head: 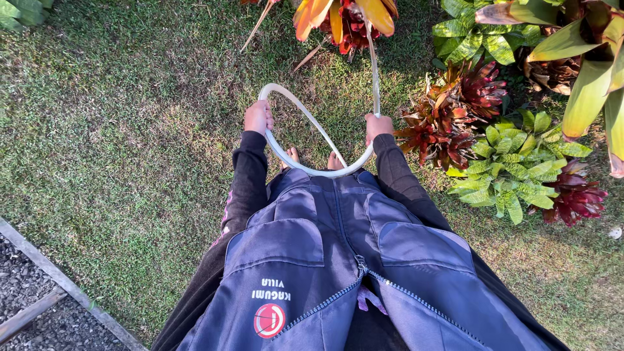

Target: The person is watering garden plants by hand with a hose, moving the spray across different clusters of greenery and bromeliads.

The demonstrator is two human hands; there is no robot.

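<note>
A pale, whitish hose (305, 116) curls into a loop in front of me over the grass. My left hand (258, 117) is closed around the left side of the loop. My right hand (377, 125) grips the hose on the right, where it runs up towards the plants at the top. The bottom of the loop hangs just above my bare feet (292, 156). Black sleeves cover both arms, and a dark blue zipped vest fills the lower view.
Short grass (130, 130) covers the ground. Red and green bromeliad plants (481, 130) crowd the right side, orange-leaved ones stand at the top. A gravel strip with a wooden border (45, 266) lies at the lower left.
</note>
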